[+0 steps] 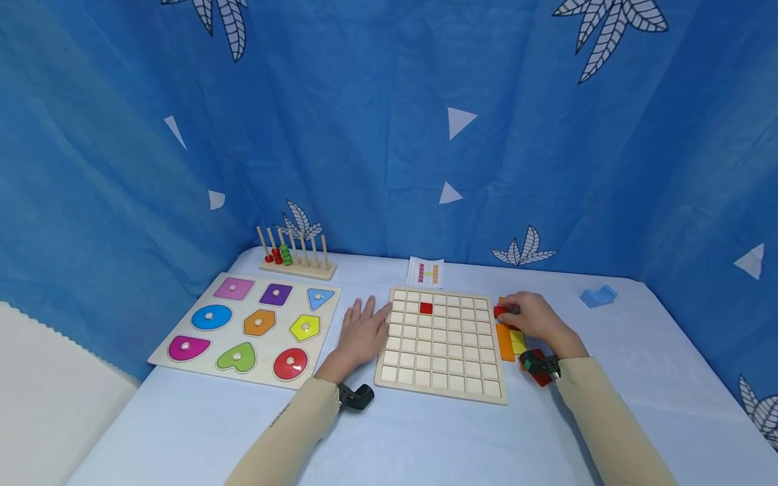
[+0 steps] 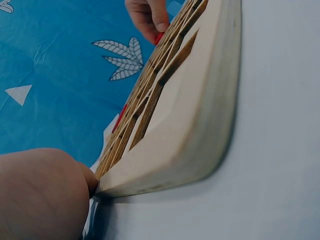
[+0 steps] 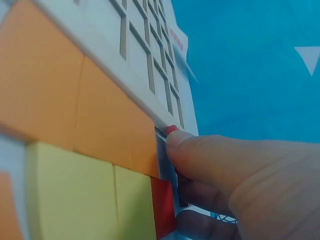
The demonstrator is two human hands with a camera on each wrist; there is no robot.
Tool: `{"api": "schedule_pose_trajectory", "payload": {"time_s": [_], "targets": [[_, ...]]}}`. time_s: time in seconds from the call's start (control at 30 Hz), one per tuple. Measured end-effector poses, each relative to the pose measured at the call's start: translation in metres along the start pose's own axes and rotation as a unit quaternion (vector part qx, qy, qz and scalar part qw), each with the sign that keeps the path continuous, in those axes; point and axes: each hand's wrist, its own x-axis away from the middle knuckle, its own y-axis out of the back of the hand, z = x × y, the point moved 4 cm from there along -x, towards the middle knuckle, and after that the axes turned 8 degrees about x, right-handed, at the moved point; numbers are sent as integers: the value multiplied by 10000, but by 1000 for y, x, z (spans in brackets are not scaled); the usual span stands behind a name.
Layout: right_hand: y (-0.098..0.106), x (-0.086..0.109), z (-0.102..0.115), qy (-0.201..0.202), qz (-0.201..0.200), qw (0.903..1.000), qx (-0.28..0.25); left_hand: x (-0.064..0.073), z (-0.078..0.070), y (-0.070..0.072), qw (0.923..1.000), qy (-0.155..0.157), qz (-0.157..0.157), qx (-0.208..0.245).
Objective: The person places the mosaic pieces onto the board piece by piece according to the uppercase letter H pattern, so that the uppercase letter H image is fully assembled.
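The grid board (image 1: 439, 382) sits in front of me, its raised rim running all round, with white tablecloth (image 1: 437, 439) stretching from its near edge toward me. On its left the gap is narrow: my left hand (image 1: 365, 332) rests between that rim and the shape puzzle (image 1: 267, 351), fingers straight and spread, holding nothing, the index fingertip at the board's edge. Beyond the far rim a pattern card (image 1: 425, 273) lies close, and behind it the table ends at the blue curtain (image 1: 377, 135). To my right there is wider room, cloth reaching out to the table's right edge, with a blue block (image 1: 598, 296) well apart from me near the far side.

My right hand (image 1: 537, 317) is just outside the board's right rim, pinching a small red piece (image 1: 500, 311) between thumb and fingers; it shows at my thumb tip, right beside the rim, though I cannot tell whether it touches the wood. Nearer me, orange pieces (image 1: 505, 341) line up along that rim, yellow pieces (image 1: 517, 342) beside them, and more red pieces (image 1: 540, 378) lie under my wrist. One red square (image 1: 426, 308) sits in a cell toward the board's far side
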Motion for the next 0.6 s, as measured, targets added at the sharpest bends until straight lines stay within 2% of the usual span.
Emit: {"api": "schedule_pose_trajectory", "payload": {"time_s": [0.27, 0.6], "targets": [[1, 0, 0, -126, 89, 9999, -67, 0, 0, -1, 10000, -7, 9, -1], [-1, -5, 14, 103, 40, 9999, -92, -1, 1, -1, 10000, 27, 36, -17]]}}
